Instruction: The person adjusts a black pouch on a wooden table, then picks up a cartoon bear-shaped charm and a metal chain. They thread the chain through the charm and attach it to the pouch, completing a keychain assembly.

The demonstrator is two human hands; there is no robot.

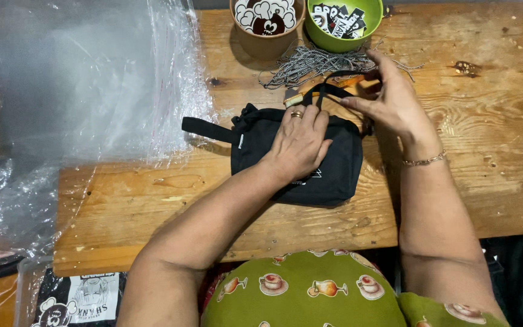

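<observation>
A black fabric pouch (310, 160) lies flat near the middle of the wooden worktop (485, 181), closer to the front edge than to the rear edge. The left hand (301, 142) rests palm down on the upper face of the pouch, fingers spread lightly and pointing toward the rear edge; a ring is visible on one finger. The hand presses on the pouch and does not enclose it. The right hand (394, 100) is positioned just beyond the rear right corner of the pouch, with thumb and fingers pinched narrowly on a thin black strap (328, 91) that rises from the top of the pouch. A bracelet (424, 160) sits on the right wrist. A second, wider black strap (207, 128) extends from the left side of the pouch toward the left edge of the worktop. A bundle of black-and-white speckled cords (310, 63) lies behind the pouch, near the rear edge, just beside the right hand. At the rear edge stand two containers: a brown cup (267, 39) and a green bowl (343, 36), both holding black-and-white printed pieces. A stack of clear plastic bags (92, 79) covers the left rear corner of the worktop and overhangs its left edge. The person's green patterned garment (310, 290) is visible at the front edge.
</observation>
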